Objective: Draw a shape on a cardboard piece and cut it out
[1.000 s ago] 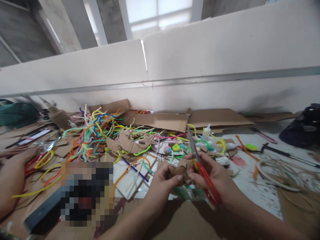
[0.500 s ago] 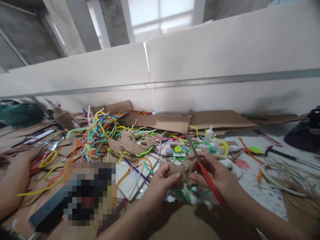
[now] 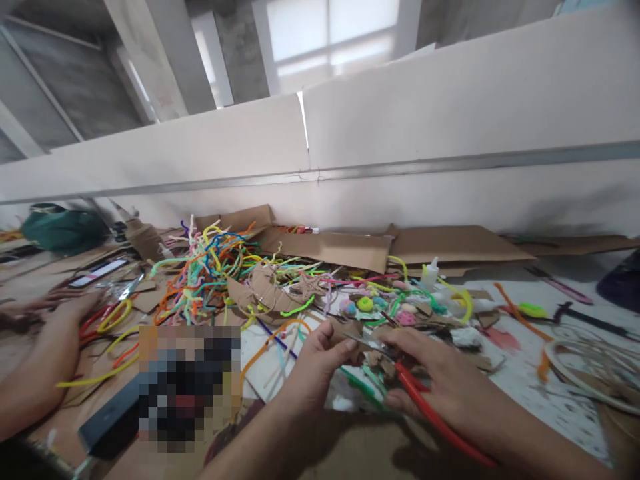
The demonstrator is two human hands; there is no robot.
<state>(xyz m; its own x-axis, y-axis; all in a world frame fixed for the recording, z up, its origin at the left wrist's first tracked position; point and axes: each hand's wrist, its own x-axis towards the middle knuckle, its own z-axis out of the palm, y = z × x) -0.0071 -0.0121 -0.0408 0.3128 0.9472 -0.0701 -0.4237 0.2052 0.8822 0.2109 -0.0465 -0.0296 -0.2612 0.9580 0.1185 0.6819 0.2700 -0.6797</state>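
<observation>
My left hand [image 3: 315,363] pinches a small brown cardboard piece [image 3: 353,329] low in the middle of the view. My right hand [image 3: 435,373] is closed round the red handles of a pair of scissors [image 3: 400,373]. The blades lie nearly flat and point left toward the cardboard piece, close to my left fingertips. Both hands hover just above a white board [image 3: 270,367] with green and orange pipe cleaners on it.
A heap of coloured pipe cleaners [image 3: 210,267] lies behind, with cardboard sheets [image 3: 340,247] along the white wall. Another person's hand [image 3: 60,320] rests at the left by red and yellow loops. A glue bottle [image 3: 430,272], pom-poms [image 3: 365,305] and coiled cord [image 3: 590,360] lie to the right.
The scissors have tipped from pointing up and away to lying nearly flat, blades toward my left hand. Both hands have dropped lower. The view has shifted to the left.
</observation>
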